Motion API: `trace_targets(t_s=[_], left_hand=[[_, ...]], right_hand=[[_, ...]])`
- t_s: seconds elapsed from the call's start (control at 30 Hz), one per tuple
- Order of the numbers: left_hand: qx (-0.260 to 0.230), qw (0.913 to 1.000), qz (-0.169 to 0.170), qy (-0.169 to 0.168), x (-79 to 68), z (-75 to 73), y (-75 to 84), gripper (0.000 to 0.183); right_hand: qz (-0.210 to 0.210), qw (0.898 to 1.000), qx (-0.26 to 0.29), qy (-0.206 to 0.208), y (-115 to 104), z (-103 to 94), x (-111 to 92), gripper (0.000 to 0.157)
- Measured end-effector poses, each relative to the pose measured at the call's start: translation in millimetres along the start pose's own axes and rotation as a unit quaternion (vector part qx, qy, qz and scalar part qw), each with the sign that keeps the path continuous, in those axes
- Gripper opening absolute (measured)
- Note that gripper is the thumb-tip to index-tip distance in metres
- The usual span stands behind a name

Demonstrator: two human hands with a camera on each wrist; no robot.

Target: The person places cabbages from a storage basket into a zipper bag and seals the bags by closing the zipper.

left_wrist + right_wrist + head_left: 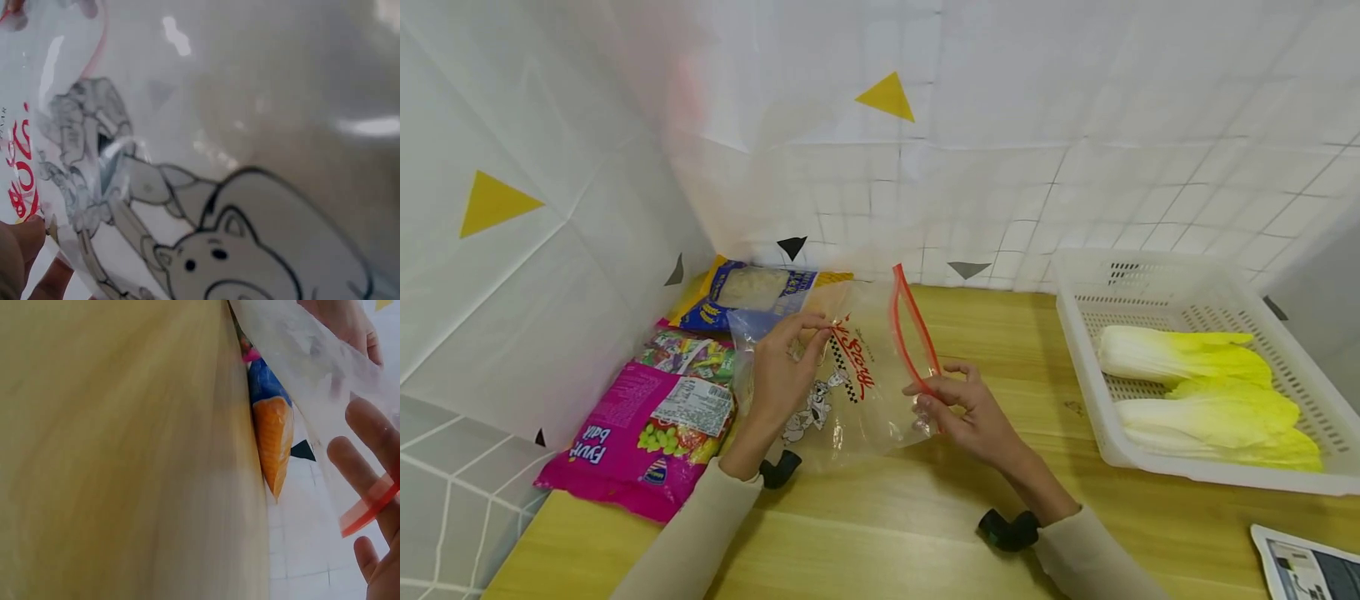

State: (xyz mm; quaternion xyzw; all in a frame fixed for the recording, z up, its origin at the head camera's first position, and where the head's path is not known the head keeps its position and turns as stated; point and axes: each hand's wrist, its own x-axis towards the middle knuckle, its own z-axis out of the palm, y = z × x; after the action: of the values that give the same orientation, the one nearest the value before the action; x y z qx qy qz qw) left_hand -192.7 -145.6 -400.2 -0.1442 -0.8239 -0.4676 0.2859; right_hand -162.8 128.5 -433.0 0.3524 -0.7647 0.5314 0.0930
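Note:
A clear zip bag (pixel 880 417) with red lettering and cartoon figures is held up over the table between both hands. My left hand (pixel 782 367) pinches its printed side with thumb and fingertips. At the bag's mouth, my right hand (pixel 962 417) grips the lower end of the red zip strip (pixel 919 318), whose two edges stand apart. A printed pig (pixel 244 265) on the plastic fills much of the left wrist view, the left thumb (pixel 25 240) at its lower left. In the right wrist view, the right-hand fingers (pixel 359 465) lie against the plastic by the red strip (pixel 369 509).
Left on the wooden table (pixel 880 533) lie a pink candy bag (pixel 625 433) and a blue-and-yellow food packet (pixel 752 292). A white basket (pixel 1097 425) at right holds napa cabbage pieces (pixel 1210 408). A dark-and-white printed item (pixel 1307 567) lies at the lower right.

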Motion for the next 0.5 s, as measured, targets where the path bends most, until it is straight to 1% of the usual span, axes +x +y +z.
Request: trace_targets(t_s=[0.1, 0.23, 0.33, 0.5], left_hand=[[-0.004, 1.0, -0.001, 0.001, 0.3, 0.1, 0.6, 0.009], [-0.013, 0.9999, 0.0, -0.006, 0.2, 0.1, 2.7, 0.008], [-0.013, 0.9998, 0.0, -0.018, -0.7, -0.1, 4.9, 0.008], [-0.019, 0.9989, 0.008, -0.041, -2.3, 1.5, 8.6, 0.008]], right_hand=[[0.002, 1.0, -0.011, -0.013, -0.1, -2.6, -0.7, 0.023], [0.0, 1.0, -0.022, -0.014, -1.0, -5.6, -1.0, 0.025], [-0.007, 0.999, -0.032, -0.002, -1.3, -7.1, -0.9, 0.027], [-0.01, 0.998, -0.046, 0.038, -1.5, -9.2, -2.4, 0.029]])
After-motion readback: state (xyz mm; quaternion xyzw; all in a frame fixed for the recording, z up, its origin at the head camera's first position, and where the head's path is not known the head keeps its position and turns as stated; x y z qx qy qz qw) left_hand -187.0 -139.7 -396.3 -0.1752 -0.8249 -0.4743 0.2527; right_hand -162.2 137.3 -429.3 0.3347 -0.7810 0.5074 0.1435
